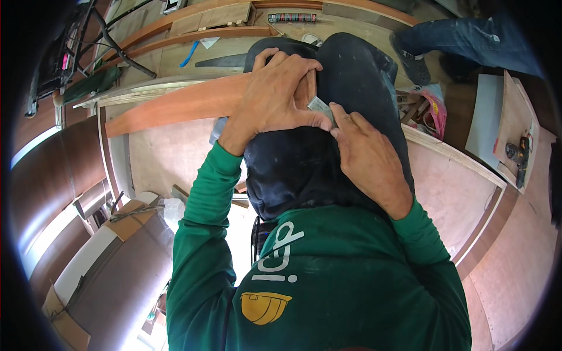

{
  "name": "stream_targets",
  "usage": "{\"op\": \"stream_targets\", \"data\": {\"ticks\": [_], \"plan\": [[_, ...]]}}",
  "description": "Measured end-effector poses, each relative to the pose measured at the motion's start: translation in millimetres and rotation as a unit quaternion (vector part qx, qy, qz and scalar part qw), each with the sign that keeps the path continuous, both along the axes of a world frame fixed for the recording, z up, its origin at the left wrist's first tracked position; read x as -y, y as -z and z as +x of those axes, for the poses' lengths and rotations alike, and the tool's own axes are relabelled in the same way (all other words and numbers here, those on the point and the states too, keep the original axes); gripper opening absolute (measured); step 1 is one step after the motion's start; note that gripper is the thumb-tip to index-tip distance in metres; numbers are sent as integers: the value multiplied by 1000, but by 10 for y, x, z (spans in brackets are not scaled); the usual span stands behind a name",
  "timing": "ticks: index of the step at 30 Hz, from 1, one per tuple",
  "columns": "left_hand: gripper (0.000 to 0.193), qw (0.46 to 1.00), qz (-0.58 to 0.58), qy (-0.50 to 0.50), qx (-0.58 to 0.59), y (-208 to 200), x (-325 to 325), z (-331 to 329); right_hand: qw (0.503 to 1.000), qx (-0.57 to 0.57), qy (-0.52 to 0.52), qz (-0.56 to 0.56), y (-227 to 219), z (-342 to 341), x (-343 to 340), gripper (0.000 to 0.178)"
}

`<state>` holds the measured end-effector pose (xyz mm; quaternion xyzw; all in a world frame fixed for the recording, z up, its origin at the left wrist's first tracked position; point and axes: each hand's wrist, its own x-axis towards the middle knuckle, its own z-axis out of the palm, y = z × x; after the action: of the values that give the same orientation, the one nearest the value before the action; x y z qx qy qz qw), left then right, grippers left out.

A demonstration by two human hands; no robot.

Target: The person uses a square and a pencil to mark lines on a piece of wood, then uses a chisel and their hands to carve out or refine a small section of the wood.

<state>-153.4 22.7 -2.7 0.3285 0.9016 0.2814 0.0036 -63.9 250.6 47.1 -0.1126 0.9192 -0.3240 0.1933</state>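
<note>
A long reddish-brown wooden board (181,105) lies across my lap and reaches out to the left. My left hand (275,96) is wrapped over its end, with the fingers on the far side and the thumb stretched toward my right hand. A bit of the board's end shows between thumb and fingers. My right hand (369,155) pinches a small flat grey piece (321,107) between thumb and fingertips. That piece sits against the near corner of the board's end, beside my left thumb; its kind cannot be made out.
A tapered grey blade (221,61), a blue strip (189,54) and a cartridge tube (291,18) lie beyond my knees. Another person's leg (468,47) stands at the far right, near a plastic bag (434,114) by wood scraps. A power drill (519,157) rests on a panel at right.
</note>
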Motion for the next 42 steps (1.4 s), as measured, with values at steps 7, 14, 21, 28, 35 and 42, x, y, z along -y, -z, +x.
{"op": "stream_targets", "data": {"ticks": [7, 14, 21, 28, 35, 42], "plan": [[101, 1000, 2, -3, -22, 54, -18, -28, 1000, -5, 13, 1, 48, 14, 17, 44], [93, 1000, 7, -15, -16, 93, 16, -52, 999, -18, 31, 10, 108, -26, 106, 43], [85, 999, -4, -23, -28, 131, 30, -57, 998, -19, 57, -10, 181, -30, 150, 44], [86, 999, 17, -34, 8, 112, 6, -77, 993, -56, 90, -49, 334, 24, 182, 45], [95, 1000, -4, -4, -4, 33, 21, -65, 998, 7, 48, -51, 149, -15, 60, 46], [90, 1000, 0, -12, -7, 66, 4, -79, 997, -30, 45, -48, 213, -65, 66, 45]]}}
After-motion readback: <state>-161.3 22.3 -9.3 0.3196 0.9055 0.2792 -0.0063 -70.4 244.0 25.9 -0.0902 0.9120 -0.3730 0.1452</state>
